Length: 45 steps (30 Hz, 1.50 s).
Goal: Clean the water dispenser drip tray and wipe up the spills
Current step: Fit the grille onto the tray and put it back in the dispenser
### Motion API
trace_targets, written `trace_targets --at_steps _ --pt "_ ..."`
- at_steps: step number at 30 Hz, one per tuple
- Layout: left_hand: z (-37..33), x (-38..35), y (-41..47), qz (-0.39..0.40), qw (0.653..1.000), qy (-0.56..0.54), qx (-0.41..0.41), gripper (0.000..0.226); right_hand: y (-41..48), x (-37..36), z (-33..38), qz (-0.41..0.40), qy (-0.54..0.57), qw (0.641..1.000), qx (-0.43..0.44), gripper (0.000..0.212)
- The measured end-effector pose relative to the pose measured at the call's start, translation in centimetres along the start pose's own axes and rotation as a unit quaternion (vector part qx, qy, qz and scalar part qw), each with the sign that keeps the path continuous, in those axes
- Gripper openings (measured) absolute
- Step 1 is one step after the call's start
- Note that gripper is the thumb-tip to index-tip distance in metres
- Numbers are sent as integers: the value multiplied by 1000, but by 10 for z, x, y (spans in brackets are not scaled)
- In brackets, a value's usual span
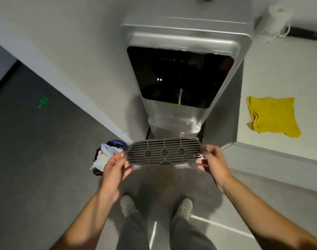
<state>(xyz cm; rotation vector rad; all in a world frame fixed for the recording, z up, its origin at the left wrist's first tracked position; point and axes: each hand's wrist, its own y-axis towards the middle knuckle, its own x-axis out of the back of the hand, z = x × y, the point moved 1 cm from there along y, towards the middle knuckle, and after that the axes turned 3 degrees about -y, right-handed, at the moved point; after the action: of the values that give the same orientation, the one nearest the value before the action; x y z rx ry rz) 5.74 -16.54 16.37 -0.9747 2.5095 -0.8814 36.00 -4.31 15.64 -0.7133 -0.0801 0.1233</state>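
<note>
A grey slotted drip tray grate (164,151) with three round discs hangs in the air in front of the silver water dispenser (183,78). My left hand (116,167) pinches its left end and my right hand (214,160) pinches its right end. The grate is level, below the dispenser's black front panel and away from the machine. A yellow cloth (273,116) lies flat on the white counter (280,73) to the right of the dispenser.
A dark waste bin (104,156) with crumpled white rubbish stands on the floor to the left of the dispenser. A white kettle (275,24) sits at the back of the counter. My two feet stand on the grey floor (37,150) below.
</note>
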Motion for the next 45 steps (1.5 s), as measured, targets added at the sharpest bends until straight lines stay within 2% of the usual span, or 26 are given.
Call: trace_targets --at_steps 4,7,9,11,13,18,26,31,34,38,42,45 --pt "-14 -23 67 11 998 56 6 17 44 -12 -2 -44 0 999 -24 22" --pt "-16 -35 120 40 997 65 31 12 80 -22 -5 -73 15 996 -37 21" --pt "-12 -44 156 60 996 61 38 20 105 -28 -7 -96 45 993 -47 18" --pt "-13 -56 185 70 995 62 29 18 129 -34 -13 -116 68 989 -54 16" --pt "-14 -67 208 76 993 85 27 9 150 -38 -20 -135 71 987 -55 19" --pt "-4 -86 253 113 982 152 28 18 187 -44 -33 -174 57 982 -52 28" --pt "12 -109 276 108 983 149 28 10 212 -39 -41 -182 7 982 -46 22" --pt "16 -116 277 83 986 142 14 18 217 -38 -38 -176 -19 984 -36 23" --pt "15 -117 276 85 981 172 1 26 221 -37 -36 -168 -27 984 -45 26" --pt "12 -116 280 107 963 246 -32 25 226 -38 -33 -161 -41 985 -41 22" --pt "13 -118 279 106 956 269 -54 22 227 -38 -36 -164 -48 984 -39 21" --pt "14 -120 279 95 963 249 -43 22 227 -39 -37 -180 -41 982 -40 19"
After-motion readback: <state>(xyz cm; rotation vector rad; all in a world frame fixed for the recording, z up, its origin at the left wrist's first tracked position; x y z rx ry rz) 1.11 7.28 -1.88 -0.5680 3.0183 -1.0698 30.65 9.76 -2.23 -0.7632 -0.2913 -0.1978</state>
